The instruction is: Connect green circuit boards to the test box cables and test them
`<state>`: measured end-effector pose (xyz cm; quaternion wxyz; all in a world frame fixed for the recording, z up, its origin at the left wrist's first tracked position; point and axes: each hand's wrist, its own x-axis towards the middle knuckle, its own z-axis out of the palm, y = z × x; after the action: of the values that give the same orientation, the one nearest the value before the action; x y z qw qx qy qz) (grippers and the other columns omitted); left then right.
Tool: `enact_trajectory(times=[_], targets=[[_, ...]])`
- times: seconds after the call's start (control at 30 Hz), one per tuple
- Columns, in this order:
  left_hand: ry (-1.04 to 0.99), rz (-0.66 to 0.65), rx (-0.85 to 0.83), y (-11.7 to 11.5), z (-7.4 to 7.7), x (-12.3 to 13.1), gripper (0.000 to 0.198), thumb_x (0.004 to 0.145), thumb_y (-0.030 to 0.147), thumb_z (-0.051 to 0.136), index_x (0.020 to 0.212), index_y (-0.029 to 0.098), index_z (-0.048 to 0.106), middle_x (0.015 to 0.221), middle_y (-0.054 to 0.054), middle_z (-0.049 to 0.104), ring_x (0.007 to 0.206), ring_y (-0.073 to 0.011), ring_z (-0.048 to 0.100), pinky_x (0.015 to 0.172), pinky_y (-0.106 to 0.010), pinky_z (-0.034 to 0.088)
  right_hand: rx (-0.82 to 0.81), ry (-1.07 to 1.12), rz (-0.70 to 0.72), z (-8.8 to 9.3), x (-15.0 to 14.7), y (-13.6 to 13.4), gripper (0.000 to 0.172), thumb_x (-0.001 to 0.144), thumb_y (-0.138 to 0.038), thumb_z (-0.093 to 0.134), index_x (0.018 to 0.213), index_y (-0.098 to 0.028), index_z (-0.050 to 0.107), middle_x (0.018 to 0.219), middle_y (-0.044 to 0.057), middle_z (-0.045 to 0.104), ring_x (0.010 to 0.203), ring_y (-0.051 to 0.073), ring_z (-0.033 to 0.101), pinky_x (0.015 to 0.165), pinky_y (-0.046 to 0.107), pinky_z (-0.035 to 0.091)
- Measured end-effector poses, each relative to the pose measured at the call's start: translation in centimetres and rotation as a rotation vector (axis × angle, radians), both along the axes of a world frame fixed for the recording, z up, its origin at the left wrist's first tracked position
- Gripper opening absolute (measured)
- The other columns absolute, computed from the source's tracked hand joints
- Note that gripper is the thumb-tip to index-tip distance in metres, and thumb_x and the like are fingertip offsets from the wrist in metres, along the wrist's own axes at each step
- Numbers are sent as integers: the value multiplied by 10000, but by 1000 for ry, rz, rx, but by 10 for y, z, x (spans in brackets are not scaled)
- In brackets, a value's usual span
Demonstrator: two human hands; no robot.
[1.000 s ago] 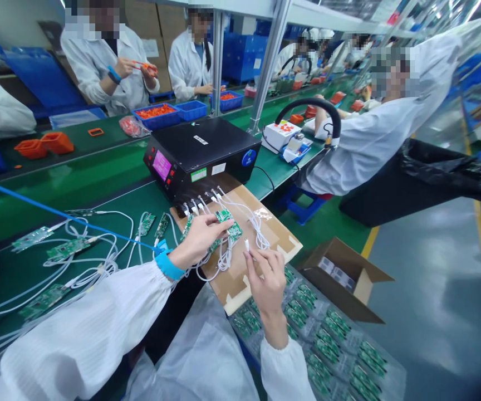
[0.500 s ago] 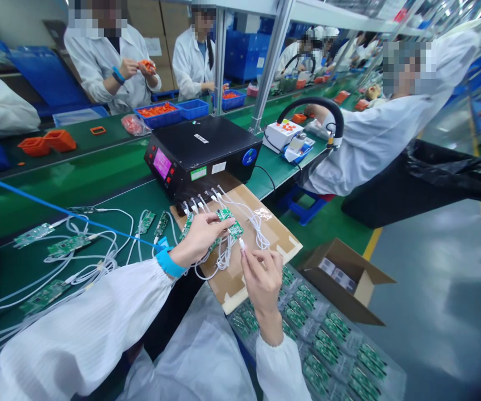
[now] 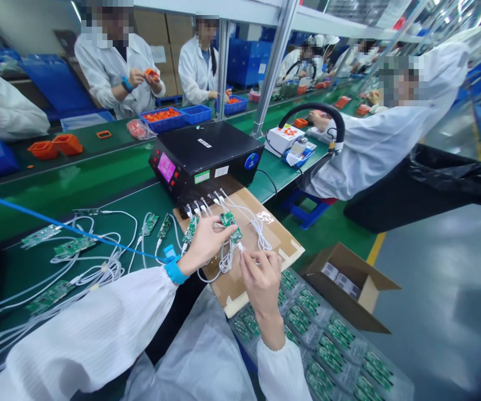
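My left hand (image 3: 205, 240), with a blue wrist strap (image 3: 176, 270) above it, is closed on a green circuit board (image 3: 231, 225), thumb across its face. My right hand (image 3: 262, 278) pinches the white plug of a cable (image 3: 241, 247) at the board's lower end. The plug touches the board there; whether it is fully seated I cannot tell. Below both hands lies a brown cardboard sheet (image 3: 280, 234) with coiled white cables (image 3: 225, 257) on it. Several cables run to the front of a black tester box (image 3: 207, 146) with a lit magenta screen (image 3: 166, 167).
More boards wired to white cables (image 3: 73, 246) lie on the green bench at left. A clear tray (image 3: 355, 348) of boards sits at lower right, beside an open carton (image 3: 349, 281). A co-worker in white (image 3: 374, 139) sits at right near a black-lined bin (image 3: 424, 189).
The white plug in my right hand has come up against the board's end; a small gap showed before. The whole view has shifted slightly.
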<state>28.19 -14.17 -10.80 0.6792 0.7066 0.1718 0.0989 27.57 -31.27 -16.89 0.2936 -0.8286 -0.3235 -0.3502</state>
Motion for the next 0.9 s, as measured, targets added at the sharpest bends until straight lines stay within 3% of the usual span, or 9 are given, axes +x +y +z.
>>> enact_trajectory(times=[0.17, 0.3, 0.37, 0.47, 0.53, 0.67, 0.83, 0.9], targets=[[5, -4, -77, 0, -4, 4, 178, 785, 244, 827, 854, 110, 733, 717, -69, 756, 642, -183, 706, 583, -248, 505, -1, 0, -3, 1, 0, 3, 125, 970, -117, 675, 1056, -183, 736, 845, 66, 694, 846, 221, 531, 791, 383, 429], [13, -33, -84, -1, -4, 7, 136, 840, 222, 764, 902, 104, 738, 770, -84, 765, 668, -185, 716, 620, -270, 538, 9, 29, 25, 4, 0, -1, 144, 965, -139, 687, 1084, -207, 730, 885, 60, 705, 886, 230, 543, 835, 399, 457], [-3, -64, -50, -1, -4, 8, 141, 854, 225, 747, 932, 108, 740, 844, -99, 779, 712, -191, 728, 662, -289, 558, 27, 92, 23, 3, -1, -12, 179, 977, -206, 689, 1153, -220, 717, 1001, 82, 699, 978, 248, 568, 904, 428, 482], [-46, -101, 54, -2, -3, 10, 160, 862, 251, 741, 948, 117, 736, 926, -112, 783, 807, -215, 742, 740, -326, 577, 63, 244, -89, -6, -5, -40, 318, 1004, -396, 647, 1257, -206, 670, 1173, 147, 625, 1125, 300, 587, 976, 490, 502], [-71, -101, 131, -3, -3, 11, 170, 852, 244, 746, 964, 117, 728, 947, -113, 779, 861, -227, 741, 802, -350, 580, 64, 422, -130, -15, -7, -61, 433, 1007, -500, 605, 1310, -190, 612, 1128, 143, 627, 1058, 299, 633, 915, 471, 536], [-123, -107, 226, -4, -2, 13, 276, 840, 210, 738, 1103, 125, 714, 1005, -100, 774, 925, -221, 728, 861, -357, 564, 12, 805, 11, -33, -9, -90, 432, 1041, -504, 517, 1356, -208, 527, 909, 45, 668, 794, 227, 670, 774, 377, 558], [-154, -216, 327, -6, -3, 14, 277, 898, 263, 659, 1140, 136, 707, 937, -72, 760, 798, -184, 677, 710, -306, 509, 40, 782, -46, -42, -2, -104, 386, 995, -552, 532, 1168, -217, 608, 947, 70, 659, 781, 228, 642, 783, 393, 550], [-159, -229, 361, -6, -3, 15, 281, 910, 257, 628, 1148, 134, 709, 891, -65, 747, 744, -169, 636, 681, -301, 484, 70, 870, 12, -41, 2, -108, 350, 986, -555, 543, 1067, -222, 616, 907, 60, 675, 752, 214, 645, 755, 372, 552]])
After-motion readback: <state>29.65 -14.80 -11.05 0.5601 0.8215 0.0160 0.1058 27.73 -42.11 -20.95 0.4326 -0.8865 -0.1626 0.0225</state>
